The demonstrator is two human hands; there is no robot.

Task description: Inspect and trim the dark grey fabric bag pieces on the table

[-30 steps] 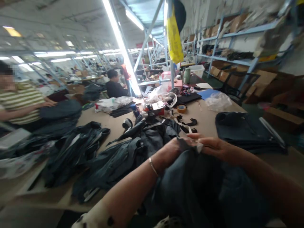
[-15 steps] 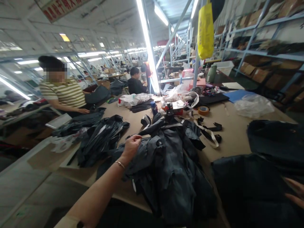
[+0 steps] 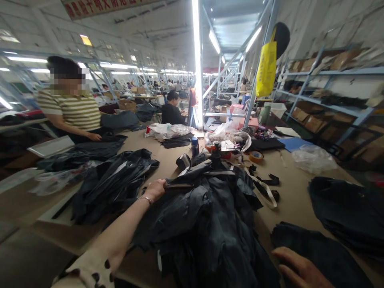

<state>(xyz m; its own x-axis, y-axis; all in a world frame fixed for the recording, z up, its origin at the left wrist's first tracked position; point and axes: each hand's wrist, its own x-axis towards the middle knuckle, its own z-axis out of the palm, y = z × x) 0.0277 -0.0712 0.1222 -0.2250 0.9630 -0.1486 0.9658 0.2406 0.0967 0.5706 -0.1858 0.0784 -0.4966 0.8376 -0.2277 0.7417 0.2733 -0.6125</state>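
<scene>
My left hand [image 3: 155, 189] reaches forward over the table and is closed on the edge of a dark fabric piece [image 3: 180, 186] at the top of a big heap of dark fabric pieces [image 3: 210, 224]. A thin bracelet sits on that wrist. My right hand [image 3: 300, 270] lies at the bottom right with fingers stretched flat on another dark fabric piece [image 3: 321, 256]. The brown table [image 3: 294, 196] carries both.
A second dark pile [image 3: 111, 182] lies to the left and a stack [image 3: 348, 208] to the right. A tape roll [image 3: 256, 157], black straps [image 3: 267, 182], bottles [image 3: 195, 146] and plastic bags [image 3: 313, 158] sit farther back. A person in a striped shirt [image 3: 70, 110] works at the left; shelves [image 3: 330, 100] stand at the right.
My left hand has left the piece in front of me and reached out to grip the heap's top edge. My right hand has dropped low and now rests flat on fabric.
</scene>
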